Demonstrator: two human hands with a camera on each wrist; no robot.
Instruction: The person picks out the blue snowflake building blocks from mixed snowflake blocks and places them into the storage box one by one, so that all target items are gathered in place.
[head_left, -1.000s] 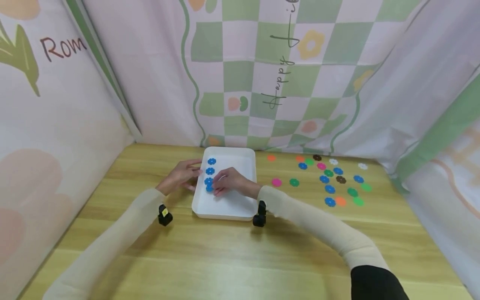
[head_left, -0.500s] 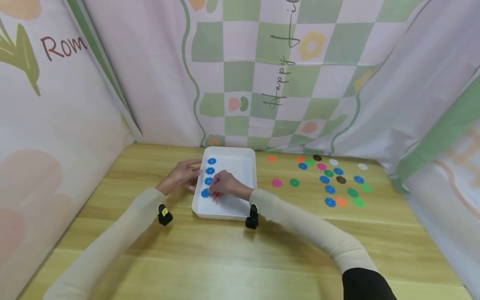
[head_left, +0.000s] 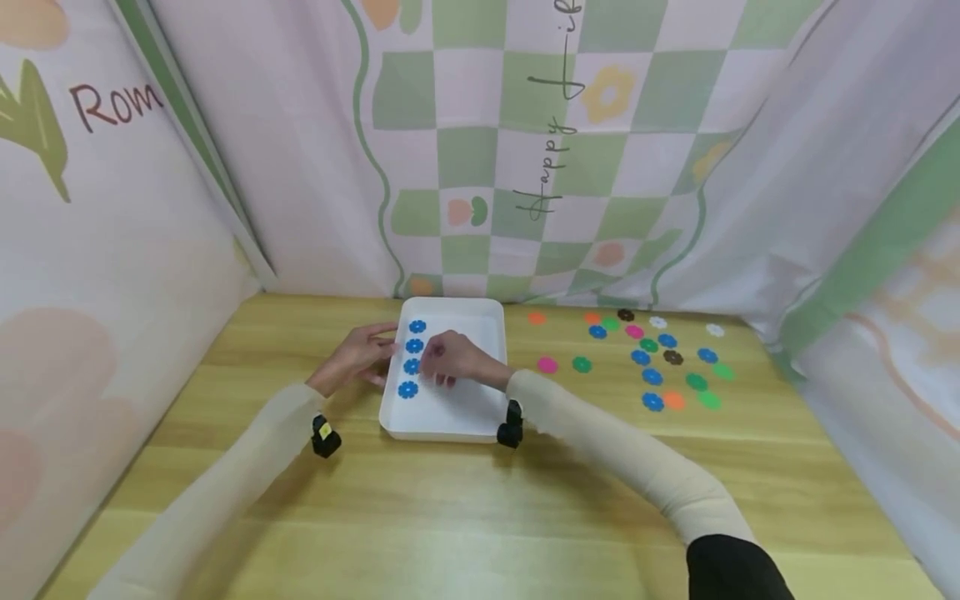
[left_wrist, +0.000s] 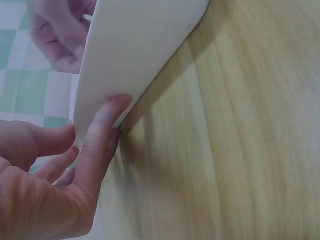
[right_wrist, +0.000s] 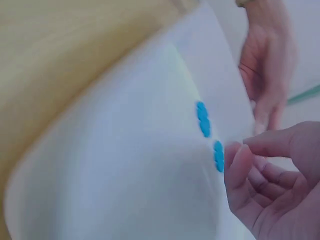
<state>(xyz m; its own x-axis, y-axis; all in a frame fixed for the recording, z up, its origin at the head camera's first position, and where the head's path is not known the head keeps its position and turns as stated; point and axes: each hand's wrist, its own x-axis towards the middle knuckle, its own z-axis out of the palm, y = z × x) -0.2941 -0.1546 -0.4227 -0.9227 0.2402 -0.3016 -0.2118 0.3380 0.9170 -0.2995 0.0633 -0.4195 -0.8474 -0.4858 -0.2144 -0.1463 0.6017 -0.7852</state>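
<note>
Several blue flower-shaped discs [head_left: 408, 389] lie in a column along the left side of a white tray [head_left: 390, 417]. My left hand [head_left: 358, 354] rests against the tray's left side. In the left wrist view its forefinger [left_wrist: 102, 117] lies on the outer wall, and the thumb touches the rim. My right hand [head_left: 453, 357] is over the tray, just right of the column, with fingers loosely bent. In the right wrist view its thumb and forefinger tips are close together near a blue disc [right_wrist: 219, 156], and I see nothing between them.
On the wooden table [head_left: 480, 517], right of the tray, lie scattered flower discs in blue, green, orange, brown, white and pink, such as a pink disc [head_left: 547, 365]. A patterned curtain [head_left: 480, 167] hangs behind the table's back edge.
My right hand set the nearest blue disc down at the column's near end, let go, and moved slightly up and away from it. My left hand stays at the tray. The head view shifted slightly.
</note>
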